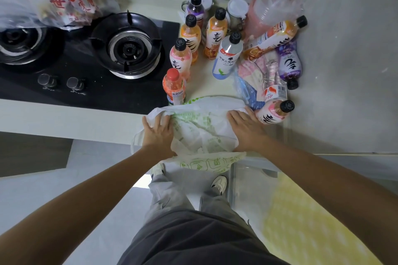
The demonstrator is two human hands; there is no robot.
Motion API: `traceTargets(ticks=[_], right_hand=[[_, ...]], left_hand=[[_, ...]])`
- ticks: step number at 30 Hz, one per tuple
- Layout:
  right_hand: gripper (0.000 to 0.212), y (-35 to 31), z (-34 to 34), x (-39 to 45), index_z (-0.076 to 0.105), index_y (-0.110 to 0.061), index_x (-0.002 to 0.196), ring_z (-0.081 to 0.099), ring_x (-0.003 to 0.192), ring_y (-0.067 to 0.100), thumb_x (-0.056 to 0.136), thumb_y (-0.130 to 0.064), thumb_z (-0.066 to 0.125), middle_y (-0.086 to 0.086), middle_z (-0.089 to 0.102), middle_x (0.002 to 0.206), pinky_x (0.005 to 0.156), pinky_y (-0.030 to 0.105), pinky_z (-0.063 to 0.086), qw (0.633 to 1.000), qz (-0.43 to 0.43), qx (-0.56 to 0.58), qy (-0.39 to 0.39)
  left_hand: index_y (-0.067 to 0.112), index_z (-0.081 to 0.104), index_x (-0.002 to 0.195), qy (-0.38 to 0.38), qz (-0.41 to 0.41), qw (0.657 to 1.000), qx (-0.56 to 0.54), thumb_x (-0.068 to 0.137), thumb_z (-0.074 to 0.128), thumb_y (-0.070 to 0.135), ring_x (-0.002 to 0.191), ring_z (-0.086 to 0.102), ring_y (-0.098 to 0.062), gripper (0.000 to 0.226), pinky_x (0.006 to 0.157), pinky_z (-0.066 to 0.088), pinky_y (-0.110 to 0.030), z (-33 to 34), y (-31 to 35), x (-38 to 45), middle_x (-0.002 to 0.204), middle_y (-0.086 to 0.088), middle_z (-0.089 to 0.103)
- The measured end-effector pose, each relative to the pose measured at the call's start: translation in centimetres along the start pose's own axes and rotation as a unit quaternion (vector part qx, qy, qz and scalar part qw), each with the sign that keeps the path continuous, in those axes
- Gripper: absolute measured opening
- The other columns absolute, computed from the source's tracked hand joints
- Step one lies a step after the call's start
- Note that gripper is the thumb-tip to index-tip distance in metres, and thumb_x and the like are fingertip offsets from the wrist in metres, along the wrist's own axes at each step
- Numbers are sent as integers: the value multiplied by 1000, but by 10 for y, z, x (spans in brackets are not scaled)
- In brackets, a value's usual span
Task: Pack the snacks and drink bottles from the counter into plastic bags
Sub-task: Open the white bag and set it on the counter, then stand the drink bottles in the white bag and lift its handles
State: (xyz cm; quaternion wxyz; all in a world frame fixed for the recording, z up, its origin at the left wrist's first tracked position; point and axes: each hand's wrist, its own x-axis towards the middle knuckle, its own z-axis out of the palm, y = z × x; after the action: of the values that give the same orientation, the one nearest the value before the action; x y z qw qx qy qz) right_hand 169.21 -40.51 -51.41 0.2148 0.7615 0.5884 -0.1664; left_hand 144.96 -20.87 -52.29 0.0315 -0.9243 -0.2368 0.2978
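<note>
A: Status? We have the bag (193,133) at lower centre on the counter (200,84) edge, left hand (158,132) and right hand (245,128) flat, open.

B: Bottles (215,34) wait upper centre. We part the mouth wide first.

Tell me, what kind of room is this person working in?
Most likely a home kitchen: a black gas hob with a ringed burner and control knobs is set into a pale counter against tiled walls, with drink bottles standing beside it.

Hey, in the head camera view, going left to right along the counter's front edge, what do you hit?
Left hand → white plastic bag with green print → right hand → pink-labelled bottle lying on its side.
</note>
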Motion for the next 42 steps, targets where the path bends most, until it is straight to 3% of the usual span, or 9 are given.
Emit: traceTargets(ticks=[4, 8, 12, 18, 20, 25, 32, 37, 42], right_hand=[[127, -1, -4, 6, 12, -15, 161, 20, 153, 35, 67, -71, 77, 8, 18, 164, 126, 58, 0, 1000, -6, 23, 6], [87, 4, -9, 6, 45, -23, 144, 37, 142, 29, 74, -55, 84, -1, 41, 149, 120, 64, 19, 997, -43, 38, 54], [72, 4, -6, 9, 48, -23, 146, 41, 140, 25, 85, -48, 77, -3, 46, 150, 121, 63, 17, 997, -57, 25, 35], [103, -3, -2, 15, 32, -16, 154, 34, 146, 30, 74, -61, 80, 5, 30, 159, 124, 62, 3, 999, -2, 22, 24], [116, -4, -1, 17, 23, -15, 159, 28, 149, 31, 72, -68, 78, 8, 24, 161, 124, 62, 1, 1000, 11, 9, 15], [129, -5, 3, 23, 10, -14, 162, 24, 150, 32, 67, -73, 76, 10, 21, 162, 124, 61, -2, 999, 36, 0, -5], [135, -6, 2, 25, 2, -15, 162, 22, 150, 32, 64, -63, 80, 9, 17, 162, 124, 60, -1, 998, 56, -4, -18], [123, -5, -7, 17, 15, -18, 161, 28, 149, 26, 66, -59, 81, 4, 24, 161, 124, 57, -1, 999, 50, 17, 11], [83, -12, -24, -3, 40, -21, 153, 39, 144, 23, 82, -49, 74, -1, 40, 157, 126, 56, 3, 994, 28, 64, 87]], left_hand=[[19, 25, 153, 56, 28, 998, -15, 76, 64, 76, 147, 17, -38, 104, 115, 20, -71, 0, -3, -3, 157, -12, 19], [31, 52, 140, 112, 91, 988, -48, 76, 82, 47, 140, 31, -42, 72, 111, 26, -73, 7, -4, -2, 152, -12, 37], [27, 62, 134, 88, 73, 992, -53, 92, 62, 42, 145, 20, -40, 44, 113, 18, -73, 1, 4, 4, 153, -8, 33], [18, 70, 114, 65, -21, 996, -55, 91, 20, 81, 140, 21, -38, 85, 110, 15, -74, -21, 30, 10, 145, -12, 36], [16, 66, 124, 34, -46, 997, -59, 85, 14, 89, 142, 16, -42, 98, 110, 9, -77, -27, 39, 13, 149, -15, 33], [20, 55, 138, -8, -58, 998, -29, 80, 46, 82, 146, 7, -45, 86, 109, 12, -78, -23, 47, 23, 153, -19, 16], [19, 45, 145, -18, -66, 997, -21, 68, 50, 91, 146, 8, -39, 105, 110, 13, -77, -24, 39, 27, 150, -14, 14], [15, 33, 152, 31, -61, 997, -30, 65, 48, 93, 137, 20, -35, 118, 110, 15, -76, -21, 29, 21, 142, -9, 22], [23, 50, 142, 102, -18, 993, -58, 76, 51, 84, 136, 31, -32, 90, 112, 16, -72, -31, 15, 0, 148, -1, 34]])
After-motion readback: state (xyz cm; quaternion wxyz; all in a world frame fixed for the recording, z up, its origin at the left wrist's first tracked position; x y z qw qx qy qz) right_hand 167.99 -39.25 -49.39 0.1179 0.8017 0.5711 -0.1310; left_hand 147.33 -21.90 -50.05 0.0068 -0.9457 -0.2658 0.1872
